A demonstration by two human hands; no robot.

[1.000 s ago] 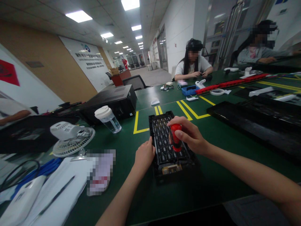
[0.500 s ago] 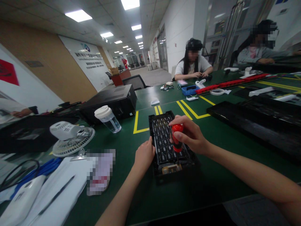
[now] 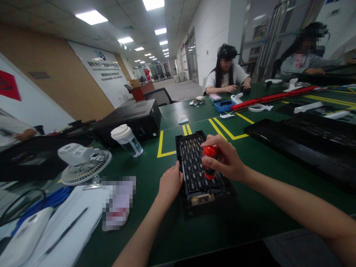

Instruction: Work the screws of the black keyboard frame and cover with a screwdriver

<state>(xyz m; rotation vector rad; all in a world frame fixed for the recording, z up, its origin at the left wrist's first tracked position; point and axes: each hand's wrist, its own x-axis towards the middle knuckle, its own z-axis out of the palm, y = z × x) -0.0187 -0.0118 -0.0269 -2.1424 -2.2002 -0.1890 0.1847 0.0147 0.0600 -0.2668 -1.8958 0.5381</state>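
Note:
A black rectangular housing (image 3: 191, 163) lies lengthwise before me, its inside filled with rows of dark, rounded shapes. At its near end sits a small brown circuit board (image 3: 198, 200). My left hand (image 3: 171, 182) is closed on the housing's left side, thumb along the rim, other fingers partly hidden. In my right hand (image 3: 226, 159) is a screwdriver with a red and black handle (image 3: 209, 152), held upright over the near right part of the housing. Its shaft points down beside the circuit board; the tip is too dark to make out.
Left of the housing are a lidded clear cup (image 3: 128, 141), a white fan (image 3: 83, 167) and a clipboard with papers (image 3: 75, 207). A large black panel (image 3: 289, 152) lies to the right. Across the green table a person (image 3: 226, 74) works near a blue tray (image 3: 222, 106).
The screwdriver stays in my right hand over the same spot, with only a slight shift of the fingers. My left hand stays on the housing. The person opposite has moved their hands apart.

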